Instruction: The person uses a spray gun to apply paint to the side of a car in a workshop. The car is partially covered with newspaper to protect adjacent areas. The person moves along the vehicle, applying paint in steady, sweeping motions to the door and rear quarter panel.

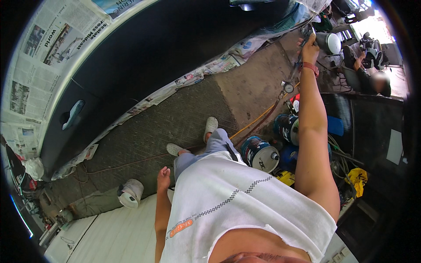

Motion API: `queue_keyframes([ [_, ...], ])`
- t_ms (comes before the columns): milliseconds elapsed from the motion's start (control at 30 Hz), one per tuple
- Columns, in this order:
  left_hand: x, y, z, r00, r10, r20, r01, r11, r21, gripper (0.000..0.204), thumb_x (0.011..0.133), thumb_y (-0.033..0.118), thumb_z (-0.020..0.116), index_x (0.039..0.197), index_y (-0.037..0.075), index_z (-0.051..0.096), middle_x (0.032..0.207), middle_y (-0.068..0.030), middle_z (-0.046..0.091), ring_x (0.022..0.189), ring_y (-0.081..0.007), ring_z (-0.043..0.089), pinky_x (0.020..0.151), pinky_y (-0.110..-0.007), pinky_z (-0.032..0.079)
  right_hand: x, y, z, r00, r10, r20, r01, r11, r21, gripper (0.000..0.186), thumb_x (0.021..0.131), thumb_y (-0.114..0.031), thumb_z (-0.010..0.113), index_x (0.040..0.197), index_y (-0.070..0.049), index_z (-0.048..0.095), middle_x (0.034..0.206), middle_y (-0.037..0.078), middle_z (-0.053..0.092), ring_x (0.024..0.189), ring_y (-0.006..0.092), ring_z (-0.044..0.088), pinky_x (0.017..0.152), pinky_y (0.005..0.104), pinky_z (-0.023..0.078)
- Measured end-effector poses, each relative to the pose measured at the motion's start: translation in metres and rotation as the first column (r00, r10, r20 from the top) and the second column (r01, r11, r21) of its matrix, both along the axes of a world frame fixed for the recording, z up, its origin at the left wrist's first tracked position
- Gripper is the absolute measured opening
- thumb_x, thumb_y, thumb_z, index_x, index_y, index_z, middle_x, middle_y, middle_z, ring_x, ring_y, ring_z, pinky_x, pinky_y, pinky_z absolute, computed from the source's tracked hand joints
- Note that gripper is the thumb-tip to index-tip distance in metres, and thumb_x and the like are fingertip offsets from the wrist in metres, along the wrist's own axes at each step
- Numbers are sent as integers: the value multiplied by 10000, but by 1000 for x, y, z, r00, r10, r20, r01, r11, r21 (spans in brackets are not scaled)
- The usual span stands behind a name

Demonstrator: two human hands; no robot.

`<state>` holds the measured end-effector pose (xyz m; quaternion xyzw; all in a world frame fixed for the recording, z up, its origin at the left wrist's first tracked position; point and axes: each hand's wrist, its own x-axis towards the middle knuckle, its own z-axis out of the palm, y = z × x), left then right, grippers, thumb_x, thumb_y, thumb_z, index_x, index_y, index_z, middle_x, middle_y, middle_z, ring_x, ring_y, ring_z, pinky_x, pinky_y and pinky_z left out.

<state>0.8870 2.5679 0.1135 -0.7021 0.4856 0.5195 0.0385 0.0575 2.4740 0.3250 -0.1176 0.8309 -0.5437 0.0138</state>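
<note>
My right arm stretches out to the far right, and my right hand [310, 49] is wrapped round a spray gun [303, 40]. A round pressure gauge [287, 87] hangs below it on the hose side. Right beside the hand shows a grey cylinder with a white end [330, 43]; whether it joins the gun I cannot tell. The long black car side panel [153, 57] curves across the far side, near the gun at its right end. My left hand [163, 179] hangs low by my hip, fingers loosely curled, holding nothing.
Newspaper [66, 39] masks the car's upper part and lower edge. A hose [254, 120] trails over the floor mat [166, 114]. Paint drums [263, 158] stand close on my right, a white bucket [130, 193] behind on the left. Another person [372, 79] is at the far right.
</note>
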Motion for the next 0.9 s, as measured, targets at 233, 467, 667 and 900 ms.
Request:
queue_keyframes([
  [233,3,0,1,1000,-17,14,17,999,33,500,1001,339,640,1362,-1,576,1204,-148,698,1103,-224,652,995,-350,481,64,-9,22,976,190,104,-174,973,-149,617,1052,-550,424,1054,6,692,860,115,751,668,181,718,438,272,491],
  [467,20,-20,-10,996,-43,-73,41,999,-22,503,1006,331,634,1374,-4,561,1201,-155,702,1099,-231,656,992,-348,482,225,-18,36,846,447,291,-407,893,-191,532,1062,-478,472,1037,2,700,805,81,730,642,130,681,441,260,476],
  [667,44,-30,-15,996,8,-93,-12,999,-50,483,1007,321,635,1365,2,576,1223,-158,700,1122,-219,653,998,-349,481,353,-45,25,667,654,355,-574,756,-315,478,1054,-423,527,1037,20,707,769,49,705,597,84,629,442,252,457],
  [900,77,-25,-7,999,46,-29,-45,999,18,500,996,329,652,1365,-1,578,1196,-133,710,1103,-197,651,971,-326,489,473,-82,29,506,807,304,-741,588,-325,537,1027,-455,570,1088,63,697,759,59,700,667,104,647,606,264,517],
])
